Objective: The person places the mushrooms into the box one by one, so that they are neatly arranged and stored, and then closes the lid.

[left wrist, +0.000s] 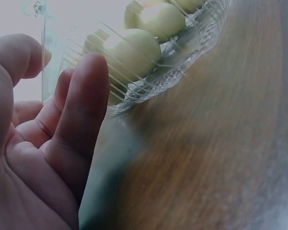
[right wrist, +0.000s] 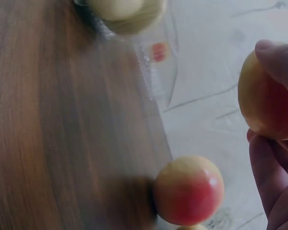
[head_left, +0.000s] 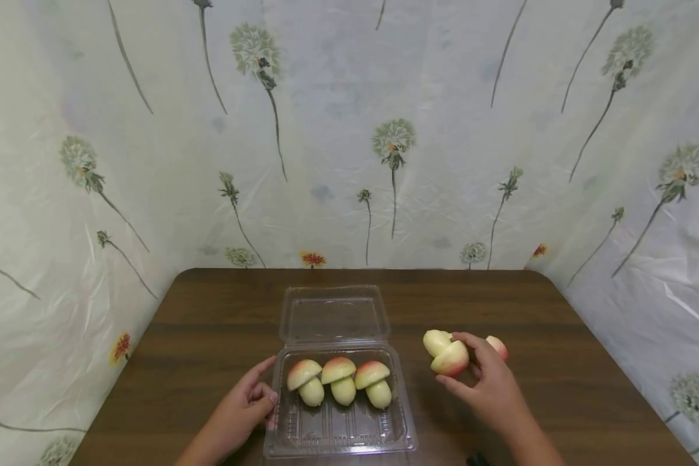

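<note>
A clear plastic clamshell container (head_left: pixel 340 446) lies open on the table, three mushroom-shaped pieces with cream stems and red-yellow caps in a row inside. My left hand (head_left: pixel 244 404) holds its left rim, thumb at the edge and fingers lower against the wall. In the left wrist view, the fingers (left wrist: pixel 89 96) overlap the ribbed wall. To the right of the container, my right hand (head_left: pixel 489 382) grips another mushroom-shaped piece (head_left: pixel 450 359) by its cap, thumb and fingers on either side, stem pointing up left. The right wrist view shows that cap (right wrist: pixel 261 100) too.
Behind the right hand, a further red-yellow cap (head_left: pixel 498 347) shows partly. In the right wrist view, a rounded cap (right wrist: pixel 189 190) rests near the table edge. The transparent lid (head_left: pixel 334 315) lies folded back. A small dark object (head_left: pixel 476 459) shows at the bottom edge. Flower-printed sheeting (head_left: pixel 338 129) surrounds the brown table (head_left: pixel 210 323).
</note>
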`<state>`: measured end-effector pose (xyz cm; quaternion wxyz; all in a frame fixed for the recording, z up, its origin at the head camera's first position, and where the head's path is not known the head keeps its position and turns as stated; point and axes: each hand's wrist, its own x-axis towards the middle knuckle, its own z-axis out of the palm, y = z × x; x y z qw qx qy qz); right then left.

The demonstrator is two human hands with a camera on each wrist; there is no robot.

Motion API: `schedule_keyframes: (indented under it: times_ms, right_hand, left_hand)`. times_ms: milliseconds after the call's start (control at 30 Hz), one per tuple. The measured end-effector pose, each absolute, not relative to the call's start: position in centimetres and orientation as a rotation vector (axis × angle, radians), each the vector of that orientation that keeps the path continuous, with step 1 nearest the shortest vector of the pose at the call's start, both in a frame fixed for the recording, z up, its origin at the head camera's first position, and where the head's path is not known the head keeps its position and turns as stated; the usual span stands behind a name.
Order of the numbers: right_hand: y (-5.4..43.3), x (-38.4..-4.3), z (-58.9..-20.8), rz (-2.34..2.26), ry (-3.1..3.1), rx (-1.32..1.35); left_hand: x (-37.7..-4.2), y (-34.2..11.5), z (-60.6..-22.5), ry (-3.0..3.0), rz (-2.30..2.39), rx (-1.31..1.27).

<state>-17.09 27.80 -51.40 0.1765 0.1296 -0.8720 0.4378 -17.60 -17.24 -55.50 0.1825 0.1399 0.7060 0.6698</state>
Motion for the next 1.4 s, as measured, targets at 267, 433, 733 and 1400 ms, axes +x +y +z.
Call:
schedule_keyframes:
  times_ms: [267,433,733,1400]
  right_hand:
    - [26.6,-16.8,-52.0,1.379,-2.375,0.456]
    - [25.8,-16.7,-52.3,1.429,-2.347,0.483]
    - [24.6,-16.6,-52.1,1.404,-2.363,0.505]
    - [22.1,-15.8,-51.5,1.313,-2.399,0.542]
  left_hand:
    - [-17.5,-17.4,-55.8,2.008,1.865,0.378]
    - [-17.5,-17.3,-56.1,1.992,1.883,0.387]
    - [-17.8,-17.2,-55.9,2.013,1.895,0.370]
    - [-17.6,-17.2,-55.7,2.050,1.867,0.361]
